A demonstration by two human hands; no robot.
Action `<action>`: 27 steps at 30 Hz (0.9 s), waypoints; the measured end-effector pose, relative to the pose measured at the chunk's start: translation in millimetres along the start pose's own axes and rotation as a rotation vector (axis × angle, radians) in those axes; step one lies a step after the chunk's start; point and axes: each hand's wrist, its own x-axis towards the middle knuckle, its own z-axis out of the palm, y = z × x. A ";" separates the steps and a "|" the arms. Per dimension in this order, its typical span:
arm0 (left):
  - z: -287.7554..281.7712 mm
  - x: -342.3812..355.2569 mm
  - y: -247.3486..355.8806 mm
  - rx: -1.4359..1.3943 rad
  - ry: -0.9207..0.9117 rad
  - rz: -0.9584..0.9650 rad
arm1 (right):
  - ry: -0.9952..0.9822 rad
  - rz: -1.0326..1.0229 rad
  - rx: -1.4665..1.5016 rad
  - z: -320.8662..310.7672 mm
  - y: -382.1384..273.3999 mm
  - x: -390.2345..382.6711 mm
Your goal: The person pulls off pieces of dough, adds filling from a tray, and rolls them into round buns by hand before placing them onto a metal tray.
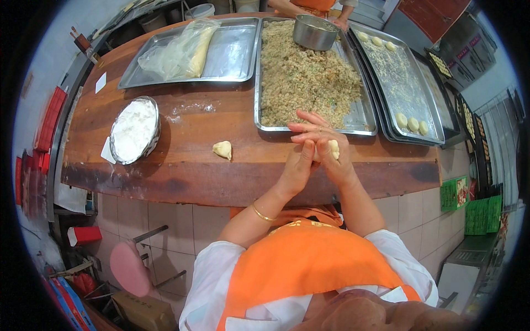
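My left hand, with a gold bangle at its wrist, and my right hand are pressed together above the front edge of the wooden table. Between them is a pale piece of dough, mostly covered by palms and thumbs. Their fingers overlap and reach toward the near rim of a tray of crumbly brown filling. Another small lump of dough rests on the wood to the left. Farther left stands a round metal bowl of white flour.
A metal tray at the back left carries a plastic-covered slab of dough. A steel pot sits on the filling, near a co-worker's hands. Stacked trays at the right hold several dough pieces. A pink stool stands below left.
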 end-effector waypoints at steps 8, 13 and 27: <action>4.1 -2.8 9.0 0.084 0.022 0.019 | 0.367 -0.063 -0.013 21.7 -10.0 7.4; -5.2 -4.6 0.1 0.106 -0.033 -0.018 | -0.077 0.030 -0.001 -6.9 -2.2 -1.3; 13.5 -3.3 3.8 0.190 0.024 0.177 | 0.028 0.064 0.218 -7.0 11.3 -7.1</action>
